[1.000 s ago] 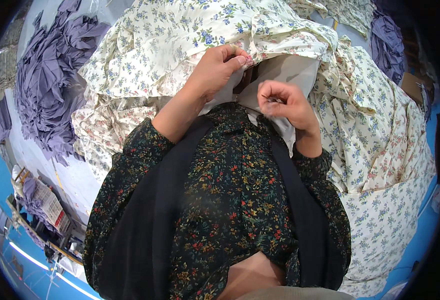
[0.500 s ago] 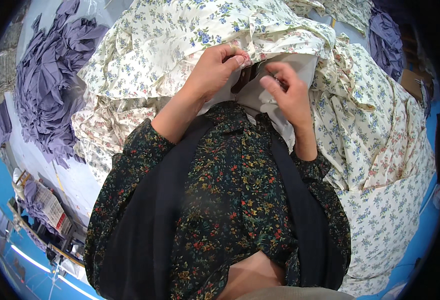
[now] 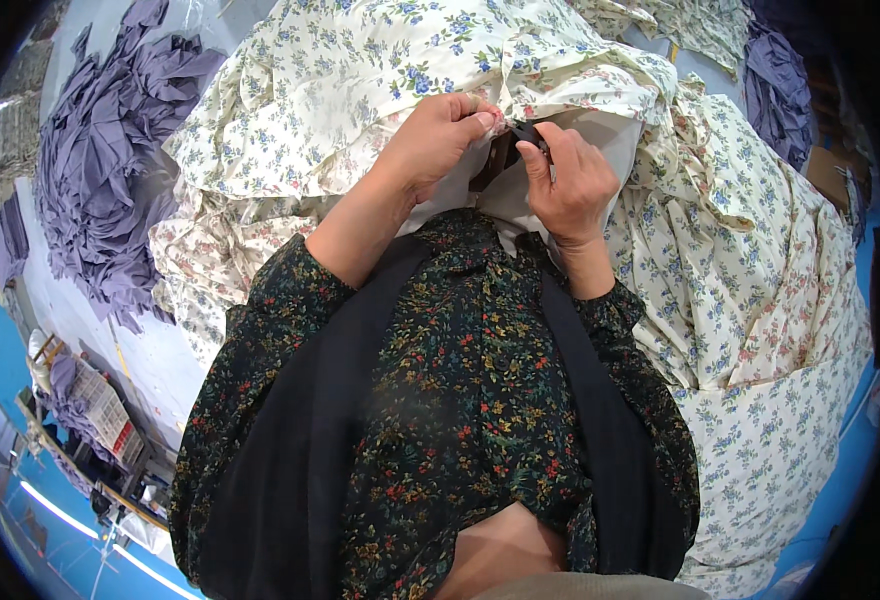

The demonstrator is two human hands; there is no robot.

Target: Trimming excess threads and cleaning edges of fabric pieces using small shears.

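A big heap of cream fabric with a small floral print [image 3: 360, 90] lies on the table in front of me. My left hand [image 3: 440, 140] pinches a gathered edge of this fabric near the top middle. Right beside it, my right hand [image 3: 565, 180] holds a small dark tool [image 3: 528, 132] at the same spot on the edge; what kind of tool it is I cannot tell. The two hands almost touch. Beneath them shows the plain white underside of the fabric [image 3: 615, 130]. My dark floral sleeves and dark apron fill the lower middle.
A pile of purple-grey fabric [image 3: 100, 170] lies at the left on the pale table [image 3: 150, 370]. More purple cloth [image 3: 775, 90] sits at the upper right. More floral fabric [image 3: 790, 400] hangs down on the right. At the lower left, blue floor [image 3: 0, 420] and a wire basket [image 3: 100, 405].
My right hand has risen from a closed fist near my chest up to the fabric edge beside my left hand. The left hand has kept its pinch.
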